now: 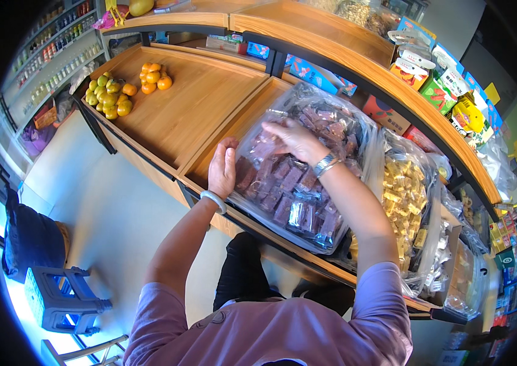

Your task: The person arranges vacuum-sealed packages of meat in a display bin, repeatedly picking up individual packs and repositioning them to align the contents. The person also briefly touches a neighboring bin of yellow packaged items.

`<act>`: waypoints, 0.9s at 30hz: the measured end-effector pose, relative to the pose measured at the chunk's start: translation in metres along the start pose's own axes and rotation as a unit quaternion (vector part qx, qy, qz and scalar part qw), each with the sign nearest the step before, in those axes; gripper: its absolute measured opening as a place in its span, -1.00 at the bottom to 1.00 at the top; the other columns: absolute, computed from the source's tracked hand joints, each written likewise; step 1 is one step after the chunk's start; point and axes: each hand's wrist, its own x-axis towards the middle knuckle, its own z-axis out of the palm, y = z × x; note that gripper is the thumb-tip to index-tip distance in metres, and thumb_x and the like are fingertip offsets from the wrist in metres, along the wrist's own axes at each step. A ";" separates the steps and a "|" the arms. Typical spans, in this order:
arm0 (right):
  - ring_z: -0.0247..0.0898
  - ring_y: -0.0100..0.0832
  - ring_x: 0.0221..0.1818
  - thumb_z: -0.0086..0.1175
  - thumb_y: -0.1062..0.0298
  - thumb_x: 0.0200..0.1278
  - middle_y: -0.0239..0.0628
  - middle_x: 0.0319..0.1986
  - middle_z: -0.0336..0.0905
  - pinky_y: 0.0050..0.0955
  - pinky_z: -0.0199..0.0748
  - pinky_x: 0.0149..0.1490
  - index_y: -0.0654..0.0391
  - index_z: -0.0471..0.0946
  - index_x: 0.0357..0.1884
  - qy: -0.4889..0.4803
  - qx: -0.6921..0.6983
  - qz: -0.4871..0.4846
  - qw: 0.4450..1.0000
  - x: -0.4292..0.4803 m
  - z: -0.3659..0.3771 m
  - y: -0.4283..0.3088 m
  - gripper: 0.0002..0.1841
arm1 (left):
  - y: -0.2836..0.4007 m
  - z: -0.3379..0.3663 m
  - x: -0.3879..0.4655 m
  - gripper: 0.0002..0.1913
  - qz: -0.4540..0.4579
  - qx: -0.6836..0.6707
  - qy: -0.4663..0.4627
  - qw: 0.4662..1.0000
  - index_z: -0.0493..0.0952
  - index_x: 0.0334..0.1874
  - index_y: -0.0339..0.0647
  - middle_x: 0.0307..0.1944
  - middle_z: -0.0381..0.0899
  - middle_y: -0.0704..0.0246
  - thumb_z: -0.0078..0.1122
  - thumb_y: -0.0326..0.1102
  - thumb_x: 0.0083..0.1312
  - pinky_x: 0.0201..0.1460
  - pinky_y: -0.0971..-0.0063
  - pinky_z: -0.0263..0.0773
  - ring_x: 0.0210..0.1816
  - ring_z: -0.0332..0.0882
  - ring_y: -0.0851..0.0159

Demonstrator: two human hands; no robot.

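My left hand (pixel 222 168), with a pale bangle on its wrist, is at the left edge of a plastic-lined container (pixel 263 212). Its fingers point up and it seems to hold nothing. My right hand (pixel 296 139), with silver bangles, is above the purple wrapped snack bars (pixel 290 178) in that container. Its fingers point left; whether they pinch a bar or wrapper cannot be told. The bars lie side by side near the front and in a looser heap towards the back.
Left of the container, green and orange citrus fruits (pixel 109 98) sit on a wooden display tray (pixel 194 114). Yellow wrapped snacks (pixel 402 192) lie to the right. A wooden upper shelf (pixel 331 41) curves behind, bearing snack packs (pixel 441 91). A blue plastic stool (pixel 66 299) stands lower left.
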 end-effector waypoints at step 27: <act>0.70 0.04 0.00 0.38 -0.12 0.28 0.05 -0.09 0.76 -0.09 0.61 0.05 0.17 0.66 -0.03 0.175 -0.498 -0.070 0.847 -0.002 -0.063 0.031 -0.48 | 0.020 0.007 -0.002 -0.50 -0.017 0.208 0.032 0.977 0.59 0.13 -0.11 -0.09 0.69 0.15 0.39 0.13 0.36 0.01 0.05 0.56 -0.04 0.67 -0.09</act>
